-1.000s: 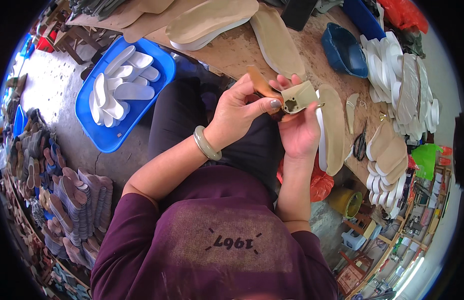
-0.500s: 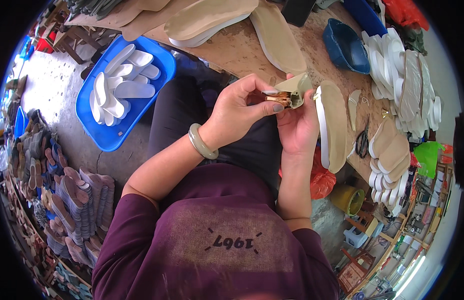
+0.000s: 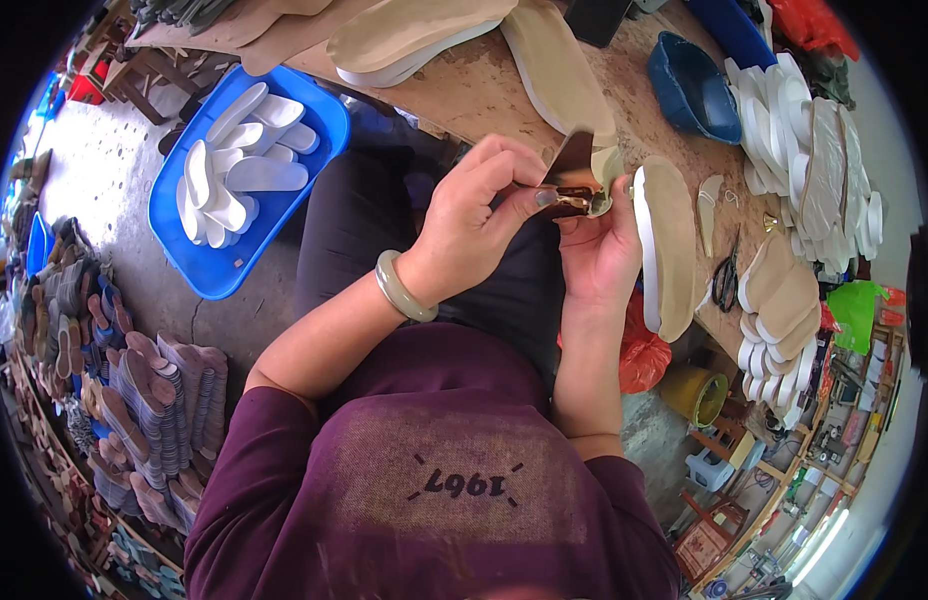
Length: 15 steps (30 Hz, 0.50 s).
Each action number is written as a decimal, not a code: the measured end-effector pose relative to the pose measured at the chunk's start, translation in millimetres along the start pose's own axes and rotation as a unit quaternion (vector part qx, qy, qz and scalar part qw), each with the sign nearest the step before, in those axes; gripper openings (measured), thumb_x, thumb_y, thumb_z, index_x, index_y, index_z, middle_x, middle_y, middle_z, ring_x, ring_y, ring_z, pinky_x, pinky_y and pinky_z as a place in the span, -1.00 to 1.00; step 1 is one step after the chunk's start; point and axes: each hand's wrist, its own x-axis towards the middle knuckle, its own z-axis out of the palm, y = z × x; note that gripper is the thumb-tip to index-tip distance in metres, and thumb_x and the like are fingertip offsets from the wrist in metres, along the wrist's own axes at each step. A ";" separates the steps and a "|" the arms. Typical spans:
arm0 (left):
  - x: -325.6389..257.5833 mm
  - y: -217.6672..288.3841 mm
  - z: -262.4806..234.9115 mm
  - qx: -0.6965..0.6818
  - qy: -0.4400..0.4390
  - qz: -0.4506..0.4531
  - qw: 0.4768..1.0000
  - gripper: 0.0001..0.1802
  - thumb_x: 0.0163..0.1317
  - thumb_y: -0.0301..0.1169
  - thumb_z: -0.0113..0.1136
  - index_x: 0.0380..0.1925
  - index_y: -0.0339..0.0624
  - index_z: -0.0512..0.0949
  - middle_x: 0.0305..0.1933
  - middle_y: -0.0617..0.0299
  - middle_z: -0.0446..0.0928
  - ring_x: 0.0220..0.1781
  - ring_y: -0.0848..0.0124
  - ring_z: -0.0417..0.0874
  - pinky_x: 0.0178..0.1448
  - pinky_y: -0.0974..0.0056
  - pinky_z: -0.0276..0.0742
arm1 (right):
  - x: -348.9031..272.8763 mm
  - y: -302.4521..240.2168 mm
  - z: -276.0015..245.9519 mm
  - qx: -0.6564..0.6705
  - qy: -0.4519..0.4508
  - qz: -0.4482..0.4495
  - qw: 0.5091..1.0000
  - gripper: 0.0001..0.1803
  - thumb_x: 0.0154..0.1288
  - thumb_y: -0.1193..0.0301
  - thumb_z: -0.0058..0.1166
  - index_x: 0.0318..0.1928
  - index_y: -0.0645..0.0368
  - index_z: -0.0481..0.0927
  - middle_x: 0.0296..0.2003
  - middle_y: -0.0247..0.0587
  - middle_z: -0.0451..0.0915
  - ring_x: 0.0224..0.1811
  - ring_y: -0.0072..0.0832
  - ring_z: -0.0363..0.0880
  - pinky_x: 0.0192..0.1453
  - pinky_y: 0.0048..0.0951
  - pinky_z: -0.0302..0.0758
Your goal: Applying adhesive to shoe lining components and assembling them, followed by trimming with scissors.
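Left hand [image 3: 479, 220]: fingers curled, thumb and forefinger pinched on small brown metal ornament [image 3: 572, 200]. Right hand [image 3: 601, 250]: fingers closed under pale insole piece [image 3: 606, 170], gripping it from below, ornament pressed against its face. Brown leather strip [image 3: 571, 158] stands just above fingertips. Tan insole [image 3: 672, 245] on wooden workbench [image 3: 484, 90], just right of right-hand fingers. Scissors [image 3: 725, 280] further right. Blue tray [image 3: 214, 280] with white insoles [image 3: 239, 170] well left of left hand.

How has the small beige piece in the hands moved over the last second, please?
Yes: the beige piece has turned from flat-on to folded edge-on, staying beside the sole on the bench.
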 end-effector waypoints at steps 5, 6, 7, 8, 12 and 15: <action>-3.9 1.5 -0.5 0.154 0.023 0.197 0.968 -0.80 0.01 -0.70 0.25 -0.35 -0.28 0.53 -0.20 0.14 0.57 -0.16 0.23 0.59 -0.07 0.30 0.51 | -0.5 1.3 18.6 -0.005 0.074 0.005 0.997 -0.71 0.41 0.26 0.03 -0.02 0.21 0.52 -0.24 -0.28 0.65 -0.30 -0.55 0.65 -0.38 -0.62 0.60; -4.3 2.2 -1.5 0.174 0.021 0.225 0.958 -0.78 -0.04 -0.70 0.25 -0.35 -0.25 0.53 -0.21 0.14 0.59 -0.18 0.20 0.60 -0.08 0.28 0.52 | -1.3 2.0 30.4 0.000 0.118 -0.009 0.993 -0.73 0.40 0.28 0.06 -0.04 0.21 0.53 -0.27 -0.31 0.66 -0.30 -0.58 0.65 -0.31 -0.65 0.58; -5.4 1.9 -2.3 0.174 0.019 0.225 0.959 -0.78 -0.04 -0.70 0.25 -0.35 -0.25 0.53 -0.21 0.14 0.59 -0.18 0.20 0.60 -0.08 0.28 0.52 | 1.3 2.3 22.2 0.001 0.120 -0.010 0.993 -0.73 0.40 0.28 0.06 -0.04 0.21 0.53 -0.27 -0.31 0.66 -0.30 -0.58 0.65 -0.31 -0.65 0.58; -7.3 2.0 -2.8 0.192 0.010 0.272 0.943 -0.78 -0.04 -0.68 0.26 -0.36 -0.24 0.53 -0.23 0.15 0.60 -0.20 0.20 0.61 -0.09 0.27 0.52 | 5.5 2.4 6.9 -0.028 0.120 0.000 0.992 -0.73 0.39 0.29 0.07 -0.03 0.20 0.54 -0.27 -0.31 0.66 -0.30 -0.58 0.65 -0.28 -0.65 0.57; -9.2 -3.4 -1.2 0.203 0.014 0.302 0.931 -0.77 -0.06 -0.61 0.31 -0.37 -0.20 0.53 -0.30 0.18 0.60 -0.24 0.21 0.61 -0.13 0.25 0.51 | 9.2 0.6 0.7 -0.031 0.075 0.021 0.996 -0.72 0.39 0.28 0.06 -0.04 0.20 0.54 -0.27 -0.27 0.67 -0.31 -0.55 0.67 -0.37 -0.62 0.54; -7.9 -4.7 0.0 0.145 0.047 0.257 0.954 -0.78 -0.04 -0.60 0.34 -0.40 -0.20 0.50 -0.34 0.20 0.55 -0.27 0.22 0.56 -0.19 0.26 0.47 | 3.9 -2.1 12.6 -0.010 0.041 0.034 0.999 -0.71 0.41 0.27 0.03 -0.03 0.23 0.53 -0.28 -0.24 0.67 -0.36 -0.50 0.67 -0.49 -0.57 0.52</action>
